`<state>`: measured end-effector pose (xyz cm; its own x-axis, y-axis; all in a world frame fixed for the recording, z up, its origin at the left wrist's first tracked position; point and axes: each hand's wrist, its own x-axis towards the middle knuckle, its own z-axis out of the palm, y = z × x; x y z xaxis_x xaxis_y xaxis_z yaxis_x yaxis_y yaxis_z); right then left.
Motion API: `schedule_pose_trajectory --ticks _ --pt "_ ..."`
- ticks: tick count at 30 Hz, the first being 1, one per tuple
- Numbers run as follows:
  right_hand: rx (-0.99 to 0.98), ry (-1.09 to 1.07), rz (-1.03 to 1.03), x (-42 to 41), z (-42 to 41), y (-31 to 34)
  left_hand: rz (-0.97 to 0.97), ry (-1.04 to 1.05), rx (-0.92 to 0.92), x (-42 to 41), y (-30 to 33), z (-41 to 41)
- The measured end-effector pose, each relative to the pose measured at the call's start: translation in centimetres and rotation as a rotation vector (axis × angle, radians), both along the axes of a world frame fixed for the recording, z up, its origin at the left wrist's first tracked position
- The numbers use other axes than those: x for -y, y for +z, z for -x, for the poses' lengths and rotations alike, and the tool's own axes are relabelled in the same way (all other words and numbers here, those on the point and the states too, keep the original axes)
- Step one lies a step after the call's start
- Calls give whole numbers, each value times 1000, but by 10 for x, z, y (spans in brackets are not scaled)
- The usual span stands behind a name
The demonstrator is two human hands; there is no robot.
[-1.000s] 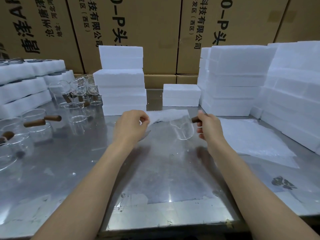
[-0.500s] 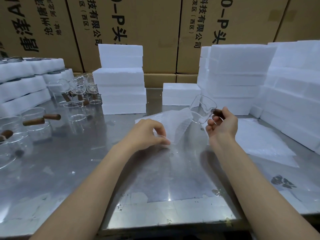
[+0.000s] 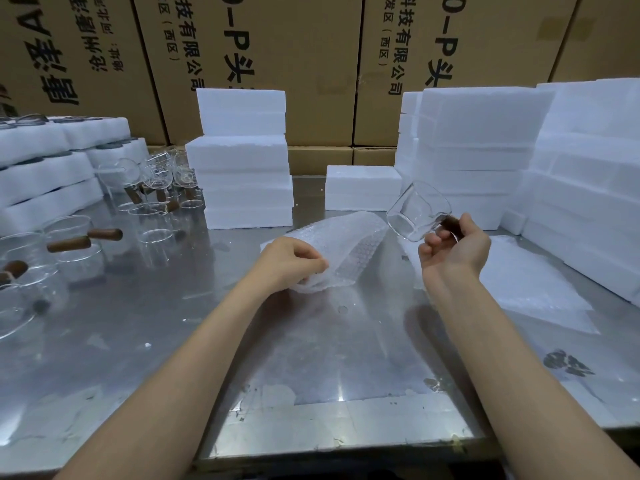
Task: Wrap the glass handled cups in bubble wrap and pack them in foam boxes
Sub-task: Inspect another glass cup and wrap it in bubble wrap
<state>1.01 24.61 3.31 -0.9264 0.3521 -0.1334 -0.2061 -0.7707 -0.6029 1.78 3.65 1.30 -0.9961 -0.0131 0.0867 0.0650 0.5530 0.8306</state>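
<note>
My right hand holds a clear glass cup by its dark wooden handle, tipped on its side above the table. My left hand pinches the near end of a bubble wrap sheet, which lifts off the steel table toward the cup. The wrap's far end lies close to the cup's base, and whether they touch is unclear. Several more glass cups with wooden handles stand at the left. White foam boxes are stacked behind.
A pile of flat bubble wrap sheets lies at the right on the steel table. Foam box stacks line the right side and the far left. Cardboard cartons form the back wall.
My right hand lifted the cup off the table and tipped it sideways to the right. My left hand drew the bubble wrap's near end toward me and raised it.
</note>
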Motion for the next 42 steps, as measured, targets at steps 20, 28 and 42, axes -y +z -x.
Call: schedule_pose_trajectory --ticks 20,28,42 --pt "-234 194 -727 25 -13 5 75 213 -680 -8 6 -7" --pt "-411 -129 -1248 40 -19 -6 -128 269 -777 -9 17 -12" --pt "-473 -273 -1708 70 -26 -16 -96 -101 -961 -47 27 -44"
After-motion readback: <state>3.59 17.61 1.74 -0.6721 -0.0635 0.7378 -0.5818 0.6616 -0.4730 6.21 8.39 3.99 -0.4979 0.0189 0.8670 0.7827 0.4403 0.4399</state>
